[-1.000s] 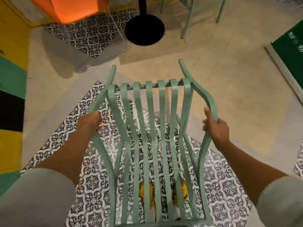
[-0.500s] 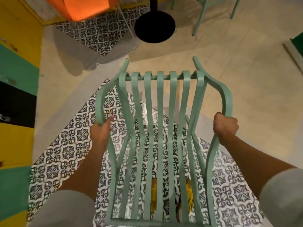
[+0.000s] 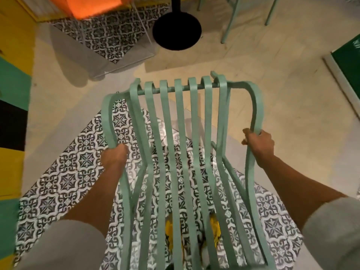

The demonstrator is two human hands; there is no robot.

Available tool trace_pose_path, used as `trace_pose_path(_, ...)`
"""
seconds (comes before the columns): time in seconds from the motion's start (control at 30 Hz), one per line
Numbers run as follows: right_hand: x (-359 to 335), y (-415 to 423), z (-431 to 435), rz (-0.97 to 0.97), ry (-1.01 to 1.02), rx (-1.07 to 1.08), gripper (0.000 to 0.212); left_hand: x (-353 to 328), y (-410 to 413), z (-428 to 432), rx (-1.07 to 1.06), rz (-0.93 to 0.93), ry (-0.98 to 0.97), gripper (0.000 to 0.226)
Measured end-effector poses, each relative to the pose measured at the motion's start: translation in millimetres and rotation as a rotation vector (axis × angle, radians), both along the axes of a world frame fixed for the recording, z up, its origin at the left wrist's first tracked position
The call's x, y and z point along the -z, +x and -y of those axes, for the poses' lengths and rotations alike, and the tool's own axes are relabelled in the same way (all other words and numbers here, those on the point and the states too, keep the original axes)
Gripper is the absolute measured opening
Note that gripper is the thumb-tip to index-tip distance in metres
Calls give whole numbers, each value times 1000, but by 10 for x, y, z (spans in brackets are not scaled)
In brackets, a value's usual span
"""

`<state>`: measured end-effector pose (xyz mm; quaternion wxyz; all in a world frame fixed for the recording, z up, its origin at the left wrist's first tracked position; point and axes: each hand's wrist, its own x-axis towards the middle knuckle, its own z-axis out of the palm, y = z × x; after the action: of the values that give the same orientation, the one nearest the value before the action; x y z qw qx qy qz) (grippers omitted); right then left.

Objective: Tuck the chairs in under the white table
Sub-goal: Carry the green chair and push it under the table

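A pale green slatted metal chair (image 3: 181, 152) fills the middle of the head view, seen from above and behind, its seat's front bar pointing away from me. My left hand (image 3: 115, 156) is closed around its left armrest. My right hand (image 3: 259, 143) grips the right armrest. Ahead stands the round black base (image 3: 176, 30) of a table pedestal; the white tabletop itself is out of view. The legs of a second green chair (image 3: 233, 18) stand beyond that base at the top right.
An orange seat (image 3: 91, 5) stands at the top left by a striped yellow, green and black wall (image 3: 13, 90). A dark green panel (image 3: 348, 57) edges the right side. Patterned tiles lie under the chair, beige floor ahead.
The chair has moved forward toward the black base and turned slightly to the right with both hands on its armrests. The base now sits closer in the view.
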<state>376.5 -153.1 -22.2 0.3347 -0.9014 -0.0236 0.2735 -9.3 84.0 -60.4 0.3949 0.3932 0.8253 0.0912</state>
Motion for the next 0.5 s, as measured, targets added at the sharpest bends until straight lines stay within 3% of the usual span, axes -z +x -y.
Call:
trace_pose_path(0.17, 409, -288, 424, -42, -149, -77, 44, -48, -8, -35, 5, 9, -11, 24)
trace_pose_path(0.43, 364, -304, 208, -46, -247, -119, 50, -207, -197, -131, 170, 171, 49, 35)
trace_pose_path(0.5, 360, -323, 210, -54, -264, -129, 51, -204, -317, 52, 224, 209, -16, 37)
